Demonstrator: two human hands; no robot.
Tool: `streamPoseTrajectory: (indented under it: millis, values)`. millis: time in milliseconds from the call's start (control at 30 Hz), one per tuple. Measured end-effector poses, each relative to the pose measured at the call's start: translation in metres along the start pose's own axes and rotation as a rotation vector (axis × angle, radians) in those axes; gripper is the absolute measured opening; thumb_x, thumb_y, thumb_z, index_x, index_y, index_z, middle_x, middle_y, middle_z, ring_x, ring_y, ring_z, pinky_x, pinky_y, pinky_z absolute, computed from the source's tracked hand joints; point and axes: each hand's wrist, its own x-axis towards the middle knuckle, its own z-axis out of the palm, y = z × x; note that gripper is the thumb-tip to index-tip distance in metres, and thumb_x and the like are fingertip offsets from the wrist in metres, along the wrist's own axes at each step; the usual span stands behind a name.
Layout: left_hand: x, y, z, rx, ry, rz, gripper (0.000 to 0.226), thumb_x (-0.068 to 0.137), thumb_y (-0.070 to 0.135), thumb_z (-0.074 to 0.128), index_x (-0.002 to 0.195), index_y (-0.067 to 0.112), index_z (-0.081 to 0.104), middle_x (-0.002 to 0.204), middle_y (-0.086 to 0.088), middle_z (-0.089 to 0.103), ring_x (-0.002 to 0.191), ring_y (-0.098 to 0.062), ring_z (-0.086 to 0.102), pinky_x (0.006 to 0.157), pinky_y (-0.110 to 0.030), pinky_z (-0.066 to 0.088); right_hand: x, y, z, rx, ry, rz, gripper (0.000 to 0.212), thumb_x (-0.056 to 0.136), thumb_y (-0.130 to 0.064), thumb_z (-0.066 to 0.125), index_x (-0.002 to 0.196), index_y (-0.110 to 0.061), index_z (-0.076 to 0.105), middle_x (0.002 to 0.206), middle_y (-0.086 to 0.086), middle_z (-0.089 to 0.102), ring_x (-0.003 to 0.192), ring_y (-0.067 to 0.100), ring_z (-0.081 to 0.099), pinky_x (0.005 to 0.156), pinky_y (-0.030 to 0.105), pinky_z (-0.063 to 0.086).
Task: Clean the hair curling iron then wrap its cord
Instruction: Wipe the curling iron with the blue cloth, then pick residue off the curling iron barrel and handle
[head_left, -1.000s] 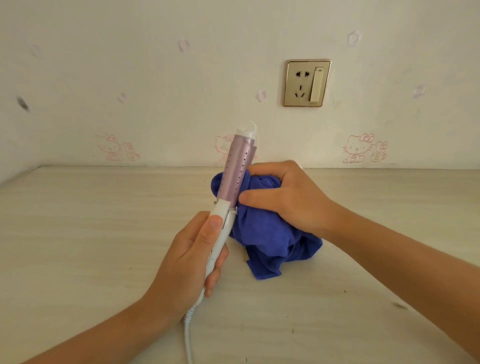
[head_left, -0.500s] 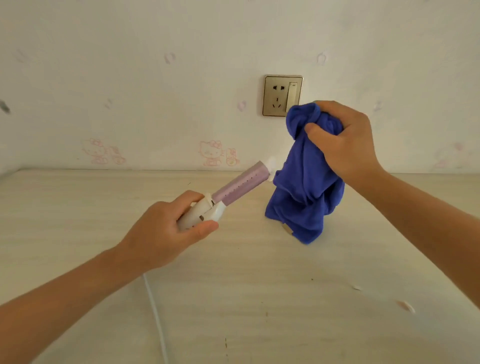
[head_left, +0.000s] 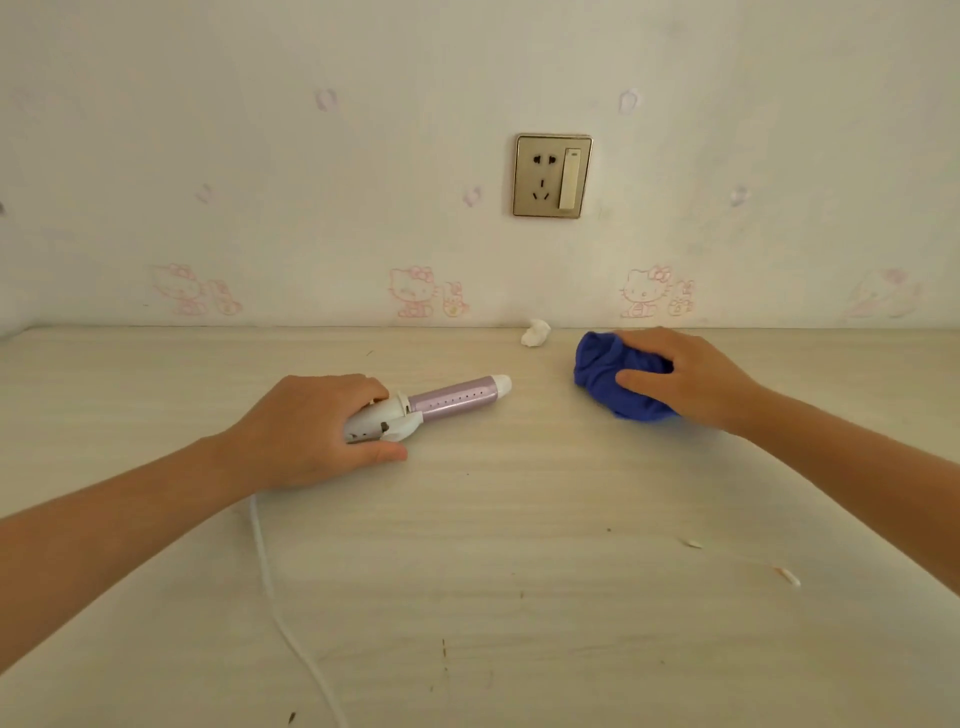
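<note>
Lowered onto woodgrain table (head_left: 519, 519): perforated curling iron (head_left: 452, 399), bunched cloth (head_left: 597, 374)

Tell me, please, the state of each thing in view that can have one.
Curling iron: level, down at the table, white handle gripped by the left hand.
Cord: unwrapped, trailing loose over the table.
Blue cloth: bunched on the table, gripped by the right hand.
Wall socket: nothing plugged in.
White wad: crumpled, lying by the wall.
</note>
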Motion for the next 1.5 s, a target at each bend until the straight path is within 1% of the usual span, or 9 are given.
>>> streamPoseTrajectory:
  millis: [133,267,433,567,733,867,1100,1400,1500]
  values:
    - [0.002,0.007,-0.007,0.014,0.024,0.027,0.068,0.077,0.085,0.049,0.118,0.031,0.06,0.105,0.02,0.058,0.086,-0.005,0.057,0.07,-0.029,0.047,-0.011,-0.007,-0.011,0.06,0.174,-0.028,0.05,0.092,-0.028,0.069,0.136,-0.048,0.055,0.139,-0.026,0.053,0.127,-0.003,0.047,0.105,0.023,0.033]
    - [0.005,0.036,-0.023,-0.014,0.179,0.098,0.058,0.084,0.063,0.057,0.118,0.018,0.066,0.114,0.005,0.062,0.096,-0.017,0.061,0.081,-0.035,0.048,-0.045,-0.037,-0.034,0.079,0.297,-0.149,0.017,0.091,-0.018,0.069,0.101,-0.031,0.07,0.112,-0.014,0.065,0.109,0.005,0.059,0.095,0.017,0.041]
    - [0.002,0.129,-0.029,-0.245,0.193,0.24,0.03,0.091,0.048,0.061,0.105,0.024,0.069,0.095,0.012,0.061,0.081,-0.013,0.057,0.091,-0.017,0.041,-0.118,-0.059,-0.05,-0.069,0.004,-0.126,0.01,0.083,-0.041,0.063,0.077,-0.035,0.068,0.087,-0.014,0.068,0.088,0.011,0.061,0.07,0.023,0.046]
    - [0.001,0.208,-0.006,-0.305,0.018,0.354,0.04,0.092,0.057,0.053,0.116,0.029,0.069,0.107,0.015,0.063,0.093,-0.006,0.056,0.085,-0.018,0.04,-0.163,-0.041,-0.054,-0.251,-0.236,-0.019,0.026,0.079,-0.063,0.06,0.094,-0.043,0.066,0.099,-0.021,0.064,0.103,0.003,0.058,0.082,0.021,0.046]
    - [0.023,0.252,0.033,-0.27,-0.114,0.33,0.045,0.098,0.054,0.054,0.136,0.031,0.059,0.124,0.012,0.057,0.113,-0.012,0.051,0.097,-0.032,0.041,-0.186,-0.018,-0.045,-0.303,-0.219,0.052,0.019,0.086,-0.054,0.066,0.101,-0.042,0.063,0.1,-0.025,0.059,0.104,-0.004,0.053,0.086,0.018,0.046]
    - [0.036,0.258,0.045,-0.282,-0.116,0.288,0.026,0.101,0.042,0.055,0.115,0.029,0.072,0.11,0.012,0.061,0.105,-0.011,0.054,0.09,-0.034,0.046,-0.19,-0.013,-0.029,-0.275,-0.131,0.043,0.002,0.088,-0.037,0.065,0.087,-0.036,0.066,0.087,-0.02,0.06,0.09,0.001,0.056,0.079,0.021,0.047]
    - [0.044,0.26,0.044,-0.214,-0.07,0.347,0.023,0.103,0.032,0.049,0.102,0.022,0.069,0.101,0.009,0.063,0.092,-0.014,0.058,0.077,-0.035,0.049,-0.188,-0.017,-0.019,-0.21,-0.015,0.051,0.009,0.082,-0.025,0.068,0.077,-0.032,0.066,0.077,-0.018,0.061,0.08,0.004,0.059,0.068,0.015,0.044]
    - [0.021,0.215,-0.013,-0.274,0.188,0.234,0.01,0.093,0.024,0.062,0.085,0.025,0.055,0.07,0.013,0.061,0.065,-0.009,0.051,0.058,-0.017,0.037,-0.148,-0.061,-0.012,0.09,0.131,-0.067,0.013,0.09,-0.016,0.072,0.088,-0.029,0.07,0.077,-0.015,0.069,0.073,0.013,0.063,0.065,0.019,0.05]
    - [0.008,0.191,-0.022,-0.321,0.224,0.153,0.013,0.093,0.017,0.065,0.087,0.025,0.057,0.071,0.017,0.054,0.062,0.002,0.048,0.067,-0.03,0.043,-0.123,-0.08,0.004,0.118,0.113,-0.107,0.011,0.092,-0.018,0.07,0.089,-0.027,0.074,0.077,-0.014,0.068,0.074,0.012,0.063,0.065,0.021,0.05]
